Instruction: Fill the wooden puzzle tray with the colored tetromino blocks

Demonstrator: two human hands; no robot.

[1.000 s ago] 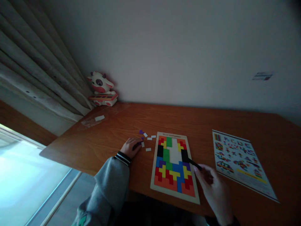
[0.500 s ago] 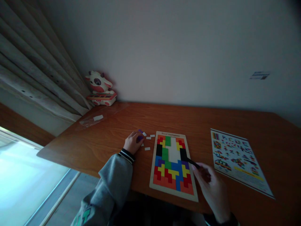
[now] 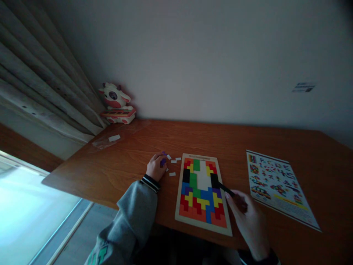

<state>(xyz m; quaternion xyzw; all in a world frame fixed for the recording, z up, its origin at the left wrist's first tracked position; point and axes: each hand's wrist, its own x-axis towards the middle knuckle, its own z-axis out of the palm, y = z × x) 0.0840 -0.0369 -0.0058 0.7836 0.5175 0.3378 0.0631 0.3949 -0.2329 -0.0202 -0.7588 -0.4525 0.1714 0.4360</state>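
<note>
A wooden puzzle board filled with coloured block pieces lies on the table, with a bare pale gap in its upper middle. At its right edge my right hand pinches a long black puzzle piece, whose far end hangs over the board beside a black piece set in it. Left of the board, my left hand rests on the table with its fingers curled on a purple puzzle piece, partly hidden by them. Several small white pieces lie scattered close to those fingertips.
A printed sheet of coloured shapes lies to the right. On the table's far left are clear plastic wrapping and a cow toy with a keyboard, near the curtain. The wall stands behind the table.
The view has shifted very slightly. The black piece has turned a little in my right hand, and the fingers of my left hand have moved slightly around the purple piece.
</note>
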